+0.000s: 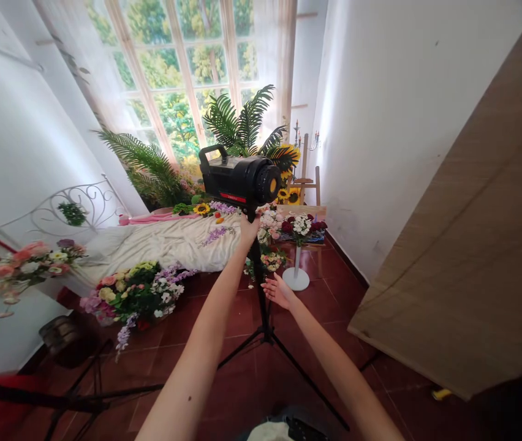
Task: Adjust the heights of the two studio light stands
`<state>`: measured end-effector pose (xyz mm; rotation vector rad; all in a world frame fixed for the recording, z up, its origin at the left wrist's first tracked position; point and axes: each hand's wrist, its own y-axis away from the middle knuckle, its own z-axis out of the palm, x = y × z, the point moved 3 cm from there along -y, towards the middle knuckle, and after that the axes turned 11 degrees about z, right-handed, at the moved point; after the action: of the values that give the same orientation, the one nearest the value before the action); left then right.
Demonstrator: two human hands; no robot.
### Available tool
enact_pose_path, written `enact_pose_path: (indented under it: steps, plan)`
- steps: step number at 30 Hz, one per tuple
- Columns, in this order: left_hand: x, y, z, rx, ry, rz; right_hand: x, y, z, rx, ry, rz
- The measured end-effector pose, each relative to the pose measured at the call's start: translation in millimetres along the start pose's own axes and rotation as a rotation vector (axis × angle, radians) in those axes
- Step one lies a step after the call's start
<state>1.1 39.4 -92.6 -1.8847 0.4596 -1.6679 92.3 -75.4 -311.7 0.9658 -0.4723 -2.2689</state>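
A black studio light [238,177] with a top handle and a round yellow-centred front sits on a black light stand [261,294] before me. My left hand [249,228] is wrapped round the top of the stand, just under the light. Lower down, my right hand [278,291] is open beside the pole, its fingers stretched toward it. Whether those fingertips touch the pole I cannot tell. The stand's legs are spread on the red tiled floor [238,318].
Behind stands a bed [151,242] with white bedding and flowers [136,291] along its side. A white round-based stand [296,278] and a wooden easel [306,177] are to the right. Another black stand [86,404] reaches in at lower left. A tan hanging sheet [463,233] fills the right.
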Motion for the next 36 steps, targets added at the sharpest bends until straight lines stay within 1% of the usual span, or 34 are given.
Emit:
enact_pose_path:
  steps: [3,9,12,15,20,22,25,28,32,36]
  plan:
    - [-5,-2,3.3,0.03,-0.011,0.022,-6,-7,1,-0.053,-0.004,0.022]
    - [-9,-1,4.7,0.064,-0.053,0.042,-10,-22,11,-0.032,-0.009,0.019]
    - [-10,1,4.4,0.069,-0.066,0.029,-10,-25,16,-0.054,-0.041,0.025]
    - [-11,2,4.5,0.079,-0.065,0.027,-11,-25,18,-0.134,-0.044,0.027]
    - [-9,2,4.6,0.09,-0.068,0.021,-9,-25,20,-0.363,-0.11,0.118]
    - [-8,3,4.1,0.096,-0.074,0.015,-8,-27,22,-0.413,-0.155,0.129]
    - [-8,3,3.3,0.11,-0.08,0.016,-10,-28,24,-0.448,-0.22,0.093]
    - [-10,1,3.3,0.113,-0.082,0.019,-13,-28,25,-0.43,-0.23,0.075]
    - [-14,-1,4.1,0.097,-0.076,0.015,-16,-29,24,-0.321,-0.175,0.012]
    - [-14,-1,3.1,0.099,-0.067,0.021,-15,-34,25,-0.262,-0.172,-0.052]
